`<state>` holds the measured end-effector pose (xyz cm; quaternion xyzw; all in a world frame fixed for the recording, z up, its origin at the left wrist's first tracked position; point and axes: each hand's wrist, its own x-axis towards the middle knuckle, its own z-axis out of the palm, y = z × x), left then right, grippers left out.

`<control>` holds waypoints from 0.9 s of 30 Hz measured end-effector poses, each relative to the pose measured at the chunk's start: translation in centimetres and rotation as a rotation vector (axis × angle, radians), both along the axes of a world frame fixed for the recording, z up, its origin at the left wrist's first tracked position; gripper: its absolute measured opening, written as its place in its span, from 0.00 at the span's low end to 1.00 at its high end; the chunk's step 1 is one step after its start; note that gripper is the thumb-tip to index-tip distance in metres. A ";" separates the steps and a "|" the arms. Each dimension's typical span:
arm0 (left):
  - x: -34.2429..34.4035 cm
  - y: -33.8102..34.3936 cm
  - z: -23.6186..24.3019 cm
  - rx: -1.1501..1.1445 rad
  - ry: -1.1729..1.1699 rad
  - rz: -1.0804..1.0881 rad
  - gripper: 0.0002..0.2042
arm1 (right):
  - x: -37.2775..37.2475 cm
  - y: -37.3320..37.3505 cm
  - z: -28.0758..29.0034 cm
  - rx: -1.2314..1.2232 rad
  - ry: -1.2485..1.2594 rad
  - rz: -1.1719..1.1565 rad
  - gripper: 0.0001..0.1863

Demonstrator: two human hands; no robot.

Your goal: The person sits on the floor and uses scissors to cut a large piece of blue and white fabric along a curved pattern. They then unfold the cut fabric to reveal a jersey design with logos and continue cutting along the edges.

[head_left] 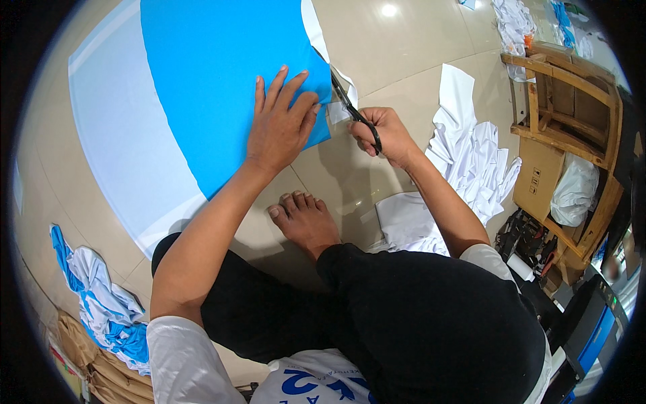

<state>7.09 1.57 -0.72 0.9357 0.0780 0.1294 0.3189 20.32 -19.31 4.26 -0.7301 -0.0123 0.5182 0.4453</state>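
Observation:
A large sheet with a bright blue panel [208, 81] and a pale white-blue band [114, 114] lies on the tiled floor. My left hand [284, 118] rests on the blue part with its fingers apart, near the right edge. At that edge, my right hand [377, 135] grips the handles of black scissors [346, 103], whose blades reach the edge of the blue panel. A narrow white strip [313, 27] runs along this edge; part of it hangs loose beside the blades. My bare foot [303, 222] is on the floor just below the sheet.
Crumpled white fabric [464, 161] lies to the right, with wooden frames [568, 79], a cardboard box [535, 178], a white bag [575, 188] and a black-and-blue machine [589, 337] beyond. Blue-and-white fabric [108, 296] and brown material [101, 363] lie at the lower left.

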 end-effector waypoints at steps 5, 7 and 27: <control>0.0 0.0 0.0 -0.014 -0.014 0.000 0.09 | -0.1 0.7 0.2 0.005 0.002 -0.045 0.11; 0.0 0.0 0.0 -0.024 -0.020 0.001 0.08 | 0.0 1.2 0.1 0.006 -0.003 -0.053 0.11; 0.0 0.1 0.1 -0.038 -0.047 0.001 0.07 | -0.6 2.8 -0.3 0.023 0.005 -0.124 0.12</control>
